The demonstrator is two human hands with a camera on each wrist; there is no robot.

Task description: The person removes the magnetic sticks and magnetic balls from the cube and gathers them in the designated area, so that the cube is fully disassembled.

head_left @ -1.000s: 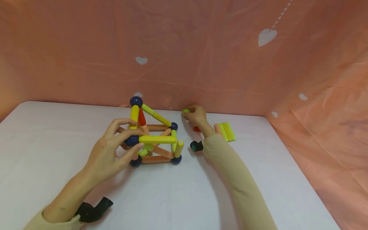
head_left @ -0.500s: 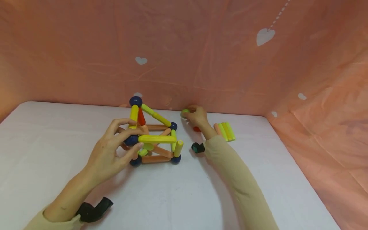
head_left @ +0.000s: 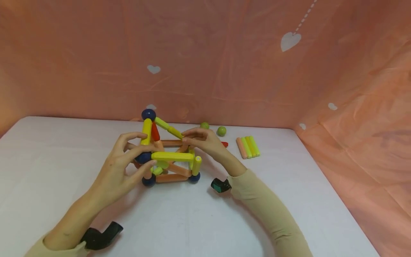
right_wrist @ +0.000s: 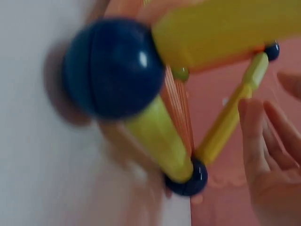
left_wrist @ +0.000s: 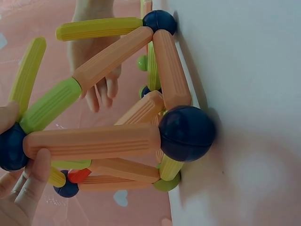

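A frame of magnetic rods and navy balls stands on the white table. My left hand pinches the navy ball at its raised front left corner. From that ball a yellow rod reaches right, close to a short upright yellow rod. Orange rods form much of the base. My right hand is at the frame's far right side, fingers fairly straight with nothing between them. In the head view its fingertips overlap the lower end of the sloping yellow rod and hide the ball there.
Two green balls lie at the back, behind my right hand. Several loose orange, green and yellow rods lie side by side farther right. A red piece shows past my wrist. A pink curtain backs the table.
My right hand has let go of a green ball at the back and come forward and left to the frame. My left hand keeps its grip on the navy ball.
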